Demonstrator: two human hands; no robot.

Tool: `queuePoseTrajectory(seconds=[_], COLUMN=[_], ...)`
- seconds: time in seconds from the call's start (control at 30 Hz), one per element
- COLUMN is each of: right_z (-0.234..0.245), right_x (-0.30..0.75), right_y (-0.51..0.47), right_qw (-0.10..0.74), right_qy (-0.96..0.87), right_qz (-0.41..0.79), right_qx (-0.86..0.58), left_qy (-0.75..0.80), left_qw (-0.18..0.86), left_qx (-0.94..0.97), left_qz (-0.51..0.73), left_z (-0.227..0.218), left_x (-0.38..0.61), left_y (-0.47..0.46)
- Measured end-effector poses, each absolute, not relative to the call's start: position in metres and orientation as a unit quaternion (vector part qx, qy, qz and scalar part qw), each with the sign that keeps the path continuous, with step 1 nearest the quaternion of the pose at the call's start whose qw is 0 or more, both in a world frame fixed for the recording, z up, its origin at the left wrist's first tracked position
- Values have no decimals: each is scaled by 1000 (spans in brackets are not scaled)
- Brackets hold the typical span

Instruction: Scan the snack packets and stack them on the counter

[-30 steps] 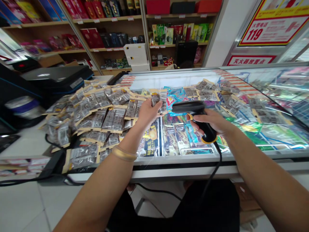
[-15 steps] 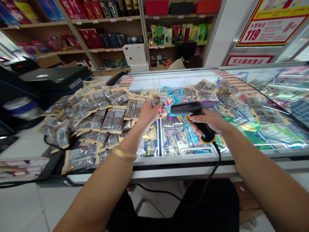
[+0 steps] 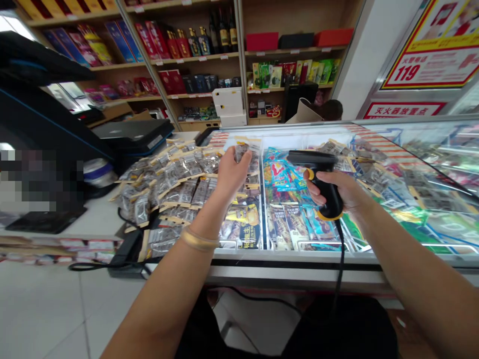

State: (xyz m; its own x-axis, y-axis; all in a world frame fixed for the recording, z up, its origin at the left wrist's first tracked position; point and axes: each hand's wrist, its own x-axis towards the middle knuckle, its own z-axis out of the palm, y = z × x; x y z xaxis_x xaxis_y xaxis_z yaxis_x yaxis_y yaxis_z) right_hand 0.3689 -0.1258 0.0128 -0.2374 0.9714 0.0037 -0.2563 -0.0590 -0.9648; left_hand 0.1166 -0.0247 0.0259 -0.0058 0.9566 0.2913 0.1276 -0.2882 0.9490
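Observation:
My left hand (image 3: 232, 169) pinches a clear snack packet (image 3: 254, 147) with dark contents and a pale backing between thumb and fingers, above the glass top of a display freezer (image 3: 295, 259). My right hand (image 3: 346, 188) is wrapped round the grip of a black and yellow barcode scanner (image 3: 313, 159), its head pointing left towards the packet, with a gap between them. Many similar packets (image 3: 183, 169) lie heaped on the glass left of my left hand. Others (image 3: 374, 167) lie scattered to the right of the scanner.
Blue ice-cream wrappers (image 3: 279, 169) show through the glass. The scanner's cable (image 3: 341, 259) hangs over the freezer's front edge. A dark checkout machine (image 3: 45, 109) stands at left. Beyond the freezer are stocked shelves (image 3: 202, 57) and part of a person's head (image 3: 331, 109).
The view has swung left and up. The packet in my left hand has moved farther from the scanner, and the red light on it no longer shows. Both hands keep their hold.

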Motion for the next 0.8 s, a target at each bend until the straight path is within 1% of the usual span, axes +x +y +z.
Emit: queuePoseTrajectory(seconds=[0.1,0.17,0.23,0.3,0.37,0.43,0.63,0.8], right_z=[26,30,28,22,13,6,2,13], right_x=[338,313,290,274,266,266,276,296], right_y=[-110,-99,-91,-85,-83,-83,-84,-93], right_qw=[503,506,508,506,499,491,500,514], right_qy=[-483,-482,-477,-472,-469,-468,-458,-460], right_qz=[629,639,651,661,668,672,669,654], right_qx=[-344,-321,-301,-290,-290,-298,-304,-312], left_qy=[499,551,610,657,674,670,662,634], left_qw=[246,173,109,65,50,50,8,27], left_qx=[601,601,617,642,664,677,669,681], left_qz=[574,553,484,390,319,301,338,364], left_z=[55,66,67,59,49,41,44,56], left_x=[65,28,0,-18,-25,-26,-21,-9], left_y=[-12,-7,-7,-10,-14,-16,-15,-17])
